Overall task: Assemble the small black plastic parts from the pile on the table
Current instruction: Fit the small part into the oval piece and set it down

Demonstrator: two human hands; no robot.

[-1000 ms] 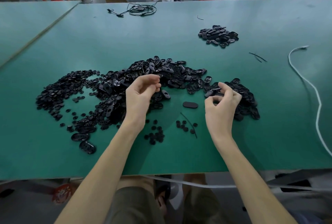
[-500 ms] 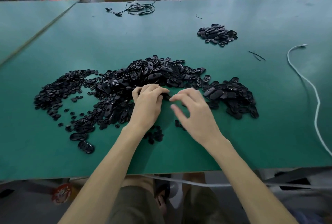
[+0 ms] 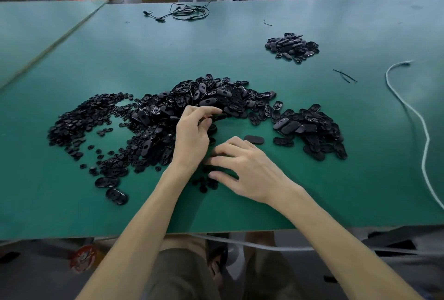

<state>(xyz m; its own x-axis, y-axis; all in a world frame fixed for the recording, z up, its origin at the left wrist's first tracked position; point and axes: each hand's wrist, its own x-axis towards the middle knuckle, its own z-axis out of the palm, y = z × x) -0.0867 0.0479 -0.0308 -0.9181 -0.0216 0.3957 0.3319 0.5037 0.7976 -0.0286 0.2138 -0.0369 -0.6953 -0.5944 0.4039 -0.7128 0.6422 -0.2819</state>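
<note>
- Green table, matte top.
- Heaped mid-table: main pile of black plastic parts (mostly oval shells), thinning leftward into small round pieces.
- Just right of it, a lower heap; near that, 1 lone oval piece lying flat.
- Farther back: a small separate pile, a coiled black cable, 2 thin black strands.
- Down the right side, a white cord.

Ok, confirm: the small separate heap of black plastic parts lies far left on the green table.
Wrong side: the small separate heap of black plastic parts lies far right on the green table; the head view shows it.
</note>
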